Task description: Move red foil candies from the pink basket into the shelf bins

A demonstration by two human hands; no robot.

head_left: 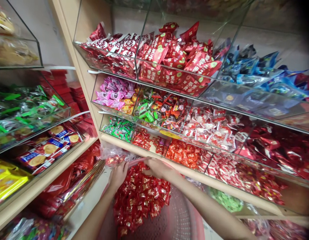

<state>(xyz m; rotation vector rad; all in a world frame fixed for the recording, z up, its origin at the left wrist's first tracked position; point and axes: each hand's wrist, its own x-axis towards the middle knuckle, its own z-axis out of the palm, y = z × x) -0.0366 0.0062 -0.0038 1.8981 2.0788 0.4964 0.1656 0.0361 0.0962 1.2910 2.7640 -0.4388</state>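
A round pink plastic basket [180,213] with a perforated bottom is right in front of me. Many small red-wrapped candies [144,193] lie heaped against its far and left side, leaving part of the bottom bare. My left hand [118,175] is closed at the far left rim, its fingertips mostly hidden. To its right, my right hand [156,167] curls over the far rim, with its fingers over the edge of the candy heap. Both forearms reach forward along the sides of the basket.
Clear-fronted bins of wrapped sweets [186,153] rise just beyond the basket, above a wooden shelf edge [209,180]. Left stands another shelf with packaged biscuits [49,146] and red bags [66,180] below. A green bag [225,200] sits under the right shelf.
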